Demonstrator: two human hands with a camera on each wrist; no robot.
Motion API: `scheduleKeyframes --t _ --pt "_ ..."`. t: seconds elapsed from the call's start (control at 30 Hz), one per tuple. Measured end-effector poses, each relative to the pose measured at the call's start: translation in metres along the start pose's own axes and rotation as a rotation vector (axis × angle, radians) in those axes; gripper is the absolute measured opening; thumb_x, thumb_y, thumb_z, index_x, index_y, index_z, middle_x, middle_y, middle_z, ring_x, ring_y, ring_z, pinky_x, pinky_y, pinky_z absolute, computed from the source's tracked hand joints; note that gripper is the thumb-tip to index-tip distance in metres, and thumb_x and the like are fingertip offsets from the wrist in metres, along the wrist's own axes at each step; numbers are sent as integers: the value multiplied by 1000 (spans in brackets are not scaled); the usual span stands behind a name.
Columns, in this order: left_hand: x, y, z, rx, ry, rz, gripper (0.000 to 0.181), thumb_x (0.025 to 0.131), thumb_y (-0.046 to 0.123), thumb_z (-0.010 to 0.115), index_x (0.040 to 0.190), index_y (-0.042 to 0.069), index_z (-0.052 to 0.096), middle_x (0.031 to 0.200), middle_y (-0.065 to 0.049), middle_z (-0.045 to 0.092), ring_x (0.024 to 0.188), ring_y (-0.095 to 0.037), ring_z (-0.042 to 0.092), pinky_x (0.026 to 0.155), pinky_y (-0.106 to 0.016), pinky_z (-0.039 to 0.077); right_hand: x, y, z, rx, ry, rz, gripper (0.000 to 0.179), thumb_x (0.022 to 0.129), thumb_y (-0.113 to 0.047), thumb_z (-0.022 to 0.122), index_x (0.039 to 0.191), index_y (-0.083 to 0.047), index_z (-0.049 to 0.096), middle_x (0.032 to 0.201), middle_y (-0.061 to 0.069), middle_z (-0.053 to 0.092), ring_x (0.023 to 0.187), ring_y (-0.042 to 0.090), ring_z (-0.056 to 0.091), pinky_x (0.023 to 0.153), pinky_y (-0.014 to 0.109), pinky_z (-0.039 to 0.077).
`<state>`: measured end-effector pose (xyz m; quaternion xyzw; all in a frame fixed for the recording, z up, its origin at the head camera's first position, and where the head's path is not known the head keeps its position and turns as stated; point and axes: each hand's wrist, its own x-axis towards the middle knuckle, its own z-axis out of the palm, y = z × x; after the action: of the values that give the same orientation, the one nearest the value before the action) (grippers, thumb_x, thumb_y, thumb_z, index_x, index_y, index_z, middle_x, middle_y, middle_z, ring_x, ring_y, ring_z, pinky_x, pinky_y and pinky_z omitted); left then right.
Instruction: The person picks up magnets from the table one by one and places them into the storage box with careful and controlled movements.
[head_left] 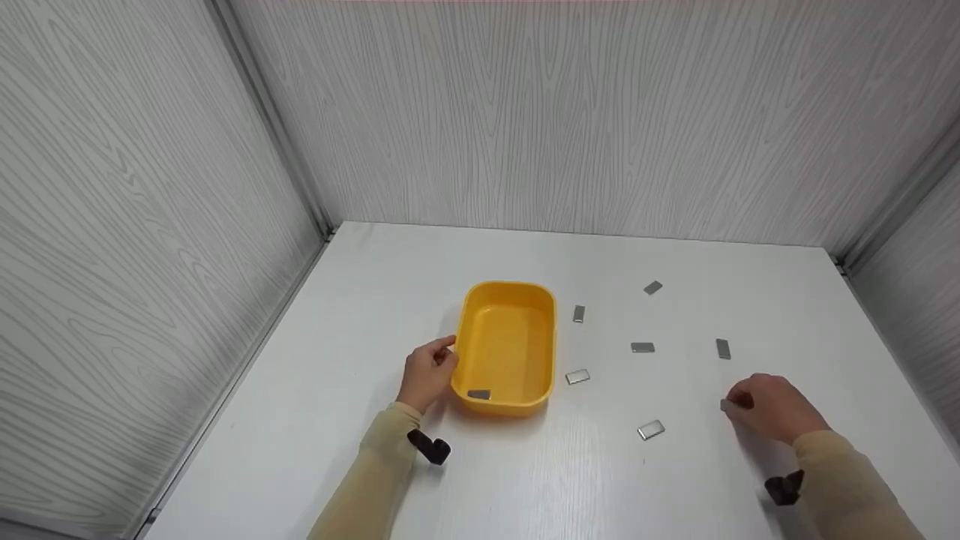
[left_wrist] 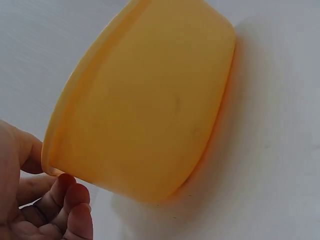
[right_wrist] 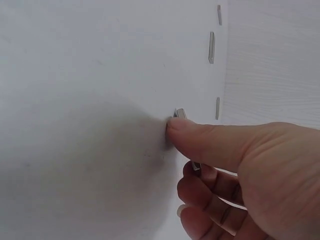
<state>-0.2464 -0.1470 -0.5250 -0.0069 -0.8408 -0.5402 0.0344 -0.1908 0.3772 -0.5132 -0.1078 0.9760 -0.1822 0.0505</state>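
My left hand (head_left: 427,377) grips the near-left rim of a yellow plastic tub (head_left: 466,322), its thumb and fingertips at the lip in the left wrist view. A small flat silver metal block (head_left: 479,394) lies inside, at the tub's near end. Far to the right, my right hand (head_left: 776,409) pinches another silver block (right_wrist: 181,114) between thumb and finger, close over the table. The thumb hides most of it, and a bit of shiny metal (right_wrist: 196,165) shows below the thumb. The nearest loose block (head_left: 723,349) lies just beyond this hand.
More silver blocks lie scattered between tub and right hand: one near the front (head_left: 651,430), one beside the tub (head_left: 577,376), others farther back (head_left: 643,347). The white table (head_left: 525,480) is enclosed by wood-grain panels (head_left: 525,112) at the back and sides.
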Motion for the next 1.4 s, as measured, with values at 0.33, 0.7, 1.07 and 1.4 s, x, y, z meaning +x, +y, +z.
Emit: scheduleKeyframes --t 0.33,0.7,1.07,1.4 --pt "1 -5 2 -141 -4 -38 38 93 9 58 131 4 58 109 -12 60 97 -22 54 85 -33 48 0 -1 0 9 -5 14 14 86 -17 70 95 -6 72 85 -1 62 79 18 56 71 42 49" --pt "0 -7 4 -146 1 14 38 93 7 58 131 3 58 107 -12 60 95 -21 55 85 -32 49 3 -13 -7 -1 68 -8 17 85 -13 70 99 -3 70 87 2 63 79 21 56 72 44 49" --pt "1 -5 3 -146 3 -16 39 93 7 58 131 3 58 110 -13 61 97 -21 55 87 -33 49 32 -56 -21 11 129 -104 16 83 -11 74 96 -4 72 80 -1 60 73 18 53 67 37 47" --pt "0 -5 2 -125 10 -21 38 93 8 59 131 6 58 109 -10 61 97 -20 55 88 -33 49 56 -101 -30 26 183 -185 19 83 -12 75 99 -3 71 83 0 59 76 17 53 69 35 49"
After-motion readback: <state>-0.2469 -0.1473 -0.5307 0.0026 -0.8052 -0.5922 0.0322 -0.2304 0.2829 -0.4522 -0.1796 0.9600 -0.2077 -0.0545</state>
